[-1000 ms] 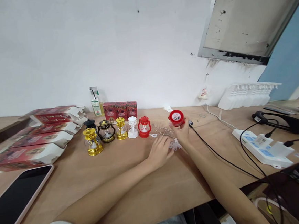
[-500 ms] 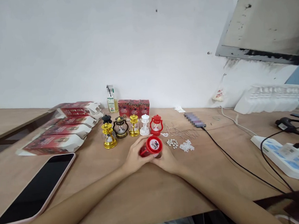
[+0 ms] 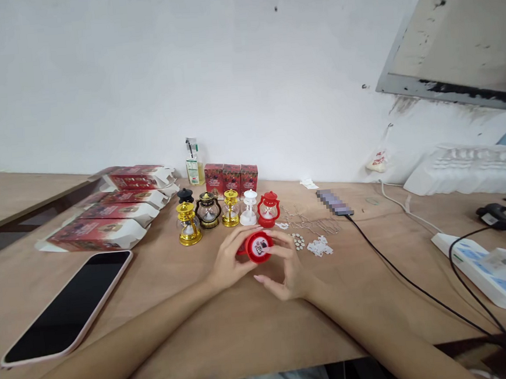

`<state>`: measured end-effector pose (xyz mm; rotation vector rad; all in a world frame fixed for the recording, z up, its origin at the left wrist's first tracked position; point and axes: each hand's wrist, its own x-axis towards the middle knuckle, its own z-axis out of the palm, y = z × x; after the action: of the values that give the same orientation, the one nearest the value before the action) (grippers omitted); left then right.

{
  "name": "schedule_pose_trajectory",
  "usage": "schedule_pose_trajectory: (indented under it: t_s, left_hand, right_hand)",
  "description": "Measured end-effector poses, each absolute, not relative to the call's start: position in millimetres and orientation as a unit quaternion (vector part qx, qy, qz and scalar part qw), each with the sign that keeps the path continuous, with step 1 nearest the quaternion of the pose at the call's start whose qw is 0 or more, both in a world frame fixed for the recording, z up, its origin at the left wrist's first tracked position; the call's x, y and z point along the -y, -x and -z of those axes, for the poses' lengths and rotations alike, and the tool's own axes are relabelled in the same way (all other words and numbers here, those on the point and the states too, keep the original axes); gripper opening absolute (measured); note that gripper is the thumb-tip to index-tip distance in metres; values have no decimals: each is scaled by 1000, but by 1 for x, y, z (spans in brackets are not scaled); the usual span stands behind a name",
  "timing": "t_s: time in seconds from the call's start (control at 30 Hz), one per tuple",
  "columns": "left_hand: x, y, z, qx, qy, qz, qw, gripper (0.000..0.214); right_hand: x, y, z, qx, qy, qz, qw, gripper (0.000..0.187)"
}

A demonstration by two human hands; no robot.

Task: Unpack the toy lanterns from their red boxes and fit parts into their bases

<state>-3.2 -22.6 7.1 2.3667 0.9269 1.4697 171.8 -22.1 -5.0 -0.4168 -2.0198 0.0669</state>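
My left hand (image 3: 229, 262) is closed around a red miniature lantern (image 3: 251, 254), whose round base faces me and shows a printed disc in its recess. My right hand (image 3: 289, 266) is at the lantern's right side, a fingertip touching the base, with the thumb stretched apart below. Behind the hands stand another red lantern (image 3: 268, 207), a white lantern (image 3: 248, 207), a bronze-black lantern (image 3: 208, 210), and two gold ones, including the gold lantern (image 3: 188, 225) in front. A black lantern (image 3: 185, 195) is partly hidden at the back.
Button cells (image 3: 298, 242), white plastic pieces (image 3: 319, 246) and thin wires (image 3: 310, 223) lie right of the lanterns. Red boxes (image 3: 99, 232) and a large phone (image 3: 67, 309) are at left. A cabled phone (image 3: 333, 202) and a power strip (image 3: 490, 273) occupy the right.
My right hand has loosened from around the lantern; its thumb has come away and a finger now reaches onto the base. The lantern stays in my left hand. The view has shifted slightly.
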Motion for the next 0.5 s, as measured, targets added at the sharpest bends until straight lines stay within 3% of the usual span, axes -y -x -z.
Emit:
schedule_pose_trajectory:
  t_s: [0.2,0.5]
  left_hand:
    - [20,5,-5,-326,-818,-467,82,41]
    - [18,9,-4,-310,-847,-425,75,38]
  right_hand:
    - [19,-171,5,832,213,6,512,51]
    - [22,-172,-1,850,212,-39,481,38]
